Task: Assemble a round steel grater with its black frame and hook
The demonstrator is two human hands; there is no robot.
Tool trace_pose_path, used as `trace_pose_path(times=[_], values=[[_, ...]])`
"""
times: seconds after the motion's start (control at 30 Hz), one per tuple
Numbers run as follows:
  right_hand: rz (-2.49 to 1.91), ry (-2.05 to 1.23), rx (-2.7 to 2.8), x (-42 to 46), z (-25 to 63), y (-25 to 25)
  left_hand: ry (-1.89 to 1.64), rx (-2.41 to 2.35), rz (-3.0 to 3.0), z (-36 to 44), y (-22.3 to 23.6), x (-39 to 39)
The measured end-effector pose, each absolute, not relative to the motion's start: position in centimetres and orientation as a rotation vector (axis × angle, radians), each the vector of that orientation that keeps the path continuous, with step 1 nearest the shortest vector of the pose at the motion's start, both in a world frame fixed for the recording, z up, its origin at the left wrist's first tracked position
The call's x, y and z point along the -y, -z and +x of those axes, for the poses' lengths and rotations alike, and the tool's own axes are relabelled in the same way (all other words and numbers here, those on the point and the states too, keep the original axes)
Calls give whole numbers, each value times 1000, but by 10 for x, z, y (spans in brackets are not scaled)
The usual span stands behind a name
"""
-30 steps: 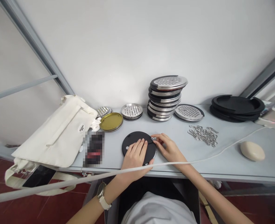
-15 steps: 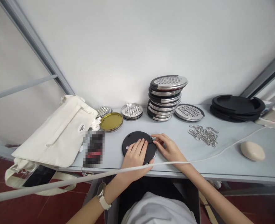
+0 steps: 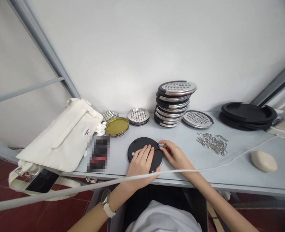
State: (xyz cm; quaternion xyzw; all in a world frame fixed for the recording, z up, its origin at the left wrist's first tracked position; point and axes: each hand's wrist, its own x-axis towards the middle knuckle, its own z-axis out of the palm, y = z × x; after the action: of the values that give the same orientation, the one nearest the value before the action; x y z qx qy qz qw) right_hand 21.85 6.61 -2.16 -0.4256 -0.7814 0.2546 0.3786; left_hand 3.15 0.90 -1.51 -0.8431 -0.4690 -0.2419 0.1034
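Observation:
A round black disc (image 3: 140, 145) lies flat on the grey table (image 3: 229, 167) near its front edge. My left hand (image 3: 141, 164) rests flat on the disc with fingers stretched out, pressing it down. My right hand (image 3: 175, 155) is at the disc's right edge, fingertips pinched on a small metal clip (image 3: 158, 145) at the rim. A pile of metal clips (image 3: 212, 142) lies to the right. A stack of black-and-steel perforated discs (image 3: 173, 103) stands behind.
A white tote bag (image 3: 62, 138) lies at the left with a phone (image 3: 42, 180) under it. Nearby are a gold lid (image 3: 117, 126), steel perforated plates (image 3: 138, 116), a single disc (image 3: 197, 119), black rings (image 3: 247, 112), a beige oval object (image 3: 263, 161) and a white cable (image 3: 84, 188).
The hands stay on the disc; the right fingertips shifted slightly at the rim. The camera tilted a little, so everything sits slightly lower and to the right.

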Motion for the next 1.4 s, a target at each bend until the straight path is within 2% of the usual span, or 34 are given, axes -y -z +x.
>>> trace_pose_path(times=[0.97,1.2,1.4], values=[[-1102,-641,1948,-65,218,24,803,1305,-2497,28,20,-11],[-1079,-597,2013,-66,214,19,706,1281,-2624,17,15,-14],[-1151,-714,1952,-62,214,18,671,1247,-2617,15,18,-14]])
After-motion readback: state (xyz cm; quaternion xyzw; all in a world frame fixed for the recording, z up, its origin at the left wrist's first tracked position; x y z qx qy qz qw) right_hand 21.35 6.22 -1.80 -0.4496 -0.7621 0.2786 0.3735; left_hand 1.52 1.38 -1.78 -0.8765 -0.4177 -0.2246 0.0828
